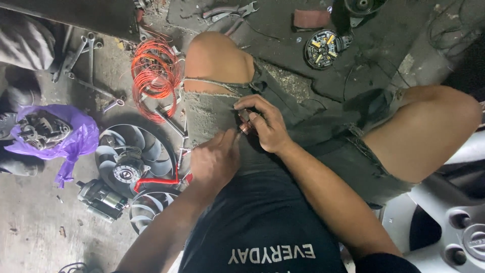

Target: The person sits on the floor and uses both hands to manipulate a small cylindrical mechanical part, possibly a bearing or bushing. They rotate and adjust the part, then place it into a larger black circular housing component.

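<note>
I am seated on a grimy floor with both hands over my left thigh. My right hand (pixel 267 126) grips a small copper-coloured cylindrical part (pixel 246 125), mostly hidden by the fingers. My left hand (pixel 214 161) sits just below and left of it, fingers curled, with the fingertips touching the part's lower end. Both rest against torn grey denim shorts (pixel 212 114).
A coil of orange wire (pixel 155 76) lies left of my knee. Two black fan blades with motor (pixel 129 159), a red hose, a small motor (pixel 103 199) and a purple bag holding an alternator (pixel 50 134) lie at left. Wrenches, pliers and a round stator (pixel 322 49) lie farther off.
</note>
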